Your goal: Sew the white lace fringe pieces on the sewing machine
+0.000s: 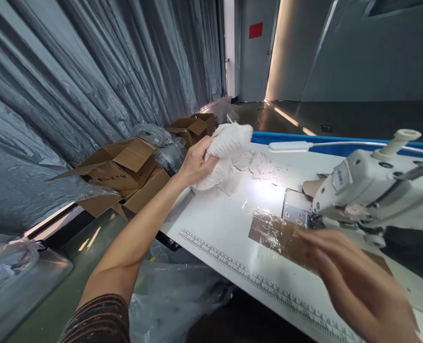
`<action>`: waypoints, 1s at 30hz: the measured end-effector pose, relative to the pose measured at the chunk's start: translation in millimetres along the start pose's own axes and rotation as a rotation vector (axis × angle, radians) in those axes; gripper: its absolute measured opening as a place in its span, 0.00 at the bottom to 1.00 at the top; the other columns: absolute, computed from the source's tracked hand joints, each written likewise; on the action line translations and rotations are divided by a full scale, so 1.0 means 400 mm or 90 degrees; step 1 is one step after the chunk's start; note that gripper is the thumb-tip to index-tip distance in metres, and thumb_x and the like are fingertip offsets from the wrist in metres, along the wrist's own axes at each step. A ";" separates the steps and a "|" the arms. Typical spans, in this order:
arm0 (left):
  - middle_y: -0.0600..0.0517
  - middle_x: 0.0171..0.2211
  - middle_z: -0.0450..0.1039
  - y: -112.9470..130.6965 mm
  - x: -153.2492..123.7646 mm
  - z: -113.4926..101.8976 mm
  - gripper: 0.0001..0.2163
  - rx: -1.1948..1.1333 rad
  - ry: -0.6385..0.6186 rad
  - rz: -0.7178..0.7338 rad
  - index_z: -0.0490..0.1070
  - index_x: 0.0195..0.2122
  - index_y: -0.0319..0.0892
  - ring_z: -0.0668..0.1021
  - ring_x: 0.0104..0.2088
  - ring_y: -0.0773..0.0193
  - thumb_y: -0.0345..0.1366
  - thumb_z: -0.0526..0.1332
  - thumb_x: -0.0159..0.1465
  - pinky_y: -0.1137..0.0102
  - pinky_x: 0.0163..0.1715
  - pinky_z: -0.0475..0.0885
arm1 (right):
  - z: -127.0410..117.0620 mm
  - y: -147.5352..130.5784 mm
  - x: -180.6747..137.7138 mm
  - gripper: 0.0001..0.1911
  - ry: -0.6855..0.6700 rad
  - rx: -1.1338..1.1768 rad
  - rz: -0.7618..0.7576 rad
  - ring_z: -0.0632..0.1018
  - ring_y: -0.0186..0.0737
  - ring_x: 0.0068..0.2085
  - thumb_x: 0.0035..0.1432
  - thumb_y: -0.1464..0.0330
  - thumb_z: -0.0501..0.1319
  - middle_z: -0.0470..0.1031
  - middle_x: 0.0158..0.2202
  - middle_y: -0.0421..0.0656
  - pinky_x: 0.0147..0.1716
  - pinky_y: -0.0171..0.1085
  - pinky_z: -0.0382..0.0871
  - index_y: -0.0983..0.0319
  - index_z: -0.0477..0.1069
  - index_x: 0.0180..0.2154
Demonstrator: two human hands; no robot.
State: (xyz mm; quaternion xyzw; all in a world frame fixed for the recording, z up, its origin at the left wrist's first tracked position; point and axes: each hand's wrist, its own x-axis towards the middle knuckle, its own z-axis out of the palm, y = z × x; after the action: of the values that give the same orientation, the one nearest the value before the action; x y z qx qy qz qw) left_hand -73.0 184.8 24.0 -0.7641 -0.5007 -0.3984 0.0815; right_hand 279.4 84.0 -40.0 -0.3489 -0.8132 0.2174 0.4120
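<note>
1. Using the one sewing machine (361,186) as the landmark for everything here.
2. Counting two bare hands, both from one person.
3. Pinching one bunched wad of white fabric (233,138) in the left hand (197,159), thumb against fingers, well to the left of the sewing machine. Can't tell where the wad ends and the white stuff under it begins.
4. Holding the right hand (365,286) out on the near side of the sewing machine, fingers stretched. Pretty blurry, so can't tell if touching the one brown strip (268,233) by the fingertips.
5. Can't count the loose white pieces (261,164) heaped between the wad and the sewing machine.
6. Seeing one white wand (290,146) with a cord, past the sewing machine's left end.
7. Also seeing one printed ruler (250,280) along the table (218,224) edge, left of and nearer than the sewing machine.
8. Counting at least three cardboard boxes (125,162), flaps up, way left of the sewing machine.
</note>
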 end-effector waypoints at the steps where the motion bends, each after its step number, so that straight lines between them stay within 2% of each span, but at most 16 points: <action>1: 0.47 0.41 0.72 0.048 -0.022 0.011 0.14 0.017 -0.026 0.067 0.68 0.50 0.38 0.75 0.41 0.62 0.33 0.53 0.64 0.70 0.41 0.70 | 0.010 0.014 0.009 0.17 -0.013 0.020 0.071 0.78 0.49 0.48 0.67 0.59 0.55 0.76 0.50 0.46 0.41 0.43 0.77 0.51 0.70 0.55; 3: 0.45 0.46 0.72 0.146 -0.086 0.053 0.17 0.083 -0.136 0.146 0.65 0.56 0.40 0.76 0.44 0.59 0.34 0.53 0.66 0.69 0.39 0.71 | 0.019 0.053 0.021 0.20 -0.087 0.082 0.248 0.80 0.49 0.43 0.69 0.55 0.50 0.79 0.43 0.44 0.39 0.43 0.78 0.53 0.70 0.56; 4: 0.44 0.49 0.71 0.194 -0.125 0.078 0.18 0.121 -0.206 0.179 0.63 0.58 0.42 0.76 0.43 0.59 0.36 0.54 0.67 0.69 0.37 0.72 | 0.017 0.074 0.021 0.23 -0.085 0.075 0.299 0.80 0.49 0.42 0.69 0.53 0.49 0.79 0.41 0.45 0.38 0.44 0.77 0.55 0.71 0.55; 7: 0.38 0.60 0.64 0.311 -0.245 0.135 0.30 0.139 -0.387 0.332 0.62 0.61 0.41 0.74 0.50 0.49 0.56 0.58 0.64 0.60 0.43 0.72 | -0.006 0.121 -0.002 0.25 -0.060 0.042 0.347 0.80 0.50 0.41 0.68 0.51 0.48 0.79 0.38 0.46 0.40 0.46 0.76 0.59 0.74 0.51; 9: 0.38 0.61 0.64 0.358 -0.299 0.146 0.32 0.119 -0.387 0.383 0.64 0.59 0.39 0.73 0.51 0.48 0.61 0.56 0.63 0.59 0.46 0.71 | -0.022 0.130 -0.022 0.24 -0.043 0.017 0.323 0.80 0.50 0.42 0.68 0.53 0.49 0.79 0.40 0.46 0.42 0.46 0.75 0.59 0.76 0.48; 11: 0.39 0.57 0.69 0.379 -0.320 0.137 0.29 0.094 -0.319 0.406 0.69 0.54 0.38 0.74 0.50 0.51 0.59 0.55 0.65 0.61 0.45 0.71 | -0.031 0.126 -0.036 0.20 -0.022 -0.021 0.276 0.79 0.50 0.43 0.68 0.55 0.51 0.78 0.42 0.47 0.44 0.48 0.74 0.58 0.76 0.46; 12: 0.41 0.53 0.73 0.381 -0.319 0.128 0.26 0.077 -0.280 0.417 0.72 0.49 0.39 0.76 0.47 0.54 0.58 0.56 0.66 0.63 0.42 0.72 | -0.032 0.122 -0.039 0.18 -0.011 -0.040 0.250 0.79 0.50 0.44 0.67 0.57 0.52 0.78 0.44 0.47 0.45 0.49 0.74 0.58 0.76 0.46; 14: 0.48 0.37 0.78 0.372 -0.303 0.109 0.18 0.039 -0.210 0.427 0.73 0.33 0.41 0.77 0.34 0.61 0.52 0.59 0.66 0.66 0.32 0.70 | -0.025 0.114 -0.037 0.14 -0.008 -0.057 0.190 0.78 0.50 0.47 0.66 0.61 0.54 0.77 0.46 0.48 0.47 0.50 0.73 0.58 0.76 0.45; 15: 0.52 0.29 0.76 0.362 -0.289 0.101 0.18 0.023 -0.178 0.421 0.70 0.25 0.42 0.74 0.27 0.65 0.49 0.60 0.66 0.68 0.26 0.67 | -0.018 0.110 -0.033 0.14 -0.017 -0.059 0.162 0.78 0.50 0.47 0.66 0.62 0.54 0.77 0.46 0.48 0.47 0.50 0.74 0.58 0.75 0.46; 17: 0.57 0.17 0.66 0.335 -0.257 0.091 0.20 0.006 -0.120 0.376 0.62 0.18 0.42 0.66 0.19 0.69 0.42 0.61 0.66 0.70 0.20 0.59 | -0.002 0.105 -0.023 0.14 -0.043 -0.065 0.107 0.77 0.50 0.47 0.66 0.64 0.54 0.76 0.46 0.50 0.46 0.50 0.74 0.58 0.75 0.47; 19: 0.58 0.16 0.64 0.307 -0.224 0.093 0.17 0.006 -0.105 0.282 0.63 0.20 0.42 0.65 0.18 0.70 0.39 0.60 0.66 0.71 0.20 0.59 | 0.014 0.102 -0.014 0.14 -0.077 -0.086 0.062 0.76 0.50 0.48 0.66 0.64 0.54 0.75 0.47 0.51 0.46 0.51 0.74 0.60 0.74 0.49; 22: 0.53 0.29 0.74 0.276 -0.187 0.116 0.11 -0.032 -0.215 0.170 0.71 0.34 0.40 0.75 0.30 0.66 0.41 0.57 0.68 0.69 0.31 0.70 | 0.029 0.102 -0.012 0.19 -0.167 -0.156 0.025 0.72 0.55 0.52 0.65 0.60 0.56 0.73 0.50 0.54 0.50 0.55 0.71 0.63 0.71 0.53; 24: 0.47 0.43 0.76 0.267 -0.178 0.143 0.15 -0.070 -0.329 0.181 0.70 0.48 0.38 0.77 0.43 0.60 0.45 0.57 0.68 0.64 0.42 0.72 | 0.032 0.103 -0.018 0.25 -0.234 -0.209 0.022 0.69 0.59 0.55 0.63 0.56 0.58 0.71 0.52 0.57 0.52 0.59 0.68 0.65 0.68 0.56; 26: 0.45 0.49 0.73 0.262 -0.182 0.173 0.19 -0.095 -0.424 0.222 0.66 0.55 0.39 0.75 0.49 0.56 0.46 0.58 0.68 0.60 0.48 0.70 | 0.030 0.106 -0.028 0.26 -0.271 -0.237 0.028 0.67 0.61 0.56 0.63 0.56 0.59 0.69 0.53 0.58 0.53 0.60 0.66 0.65 0.66 0.57; 28: 0.46 0.44 0.74 0.256 -0.192 0.195 0.17 -0.120 -0.463 0.246 0.68 0.55 0.40 0.75 0.45 0.58 0.42 0.57 0.69 0.61 0.47 0.70 | 0.027 0.110 -0.037 0.22 -0.268 -0.236 0.039 0.67 0.60 0.57 0.64 0.59 0.57 0.69 0.53 0.57 0.53 0.59 0.66 0.65 0.68 0.54; 30: 0.50 0.36 0.73 0.250 -0.203 0.203 0.11 -0.155 -0.440 0.245 0.73 0.48 0.41 0.75 0.39 0.62 0.38 0.56 0.70 0.64 0.44 0.70 | 0.024 0.114 -0.042 0.15 -0.243 -0.212 0.050 0.67 0.59 0.56 0.65 0.61 0.56 0.70 0.52 0.55 0.51 0.57 0.67 0.63 0.70 0.48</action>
State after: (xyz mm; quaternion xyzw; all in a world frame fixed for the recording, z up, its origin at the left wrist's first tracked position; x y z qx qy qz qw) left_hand 38.2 122.0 -59.1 -0.9367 -0.2960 -0.1518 -0.1093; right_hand 296.2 100.9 -83.5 -0.3957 -0.8868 0.1582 0.1788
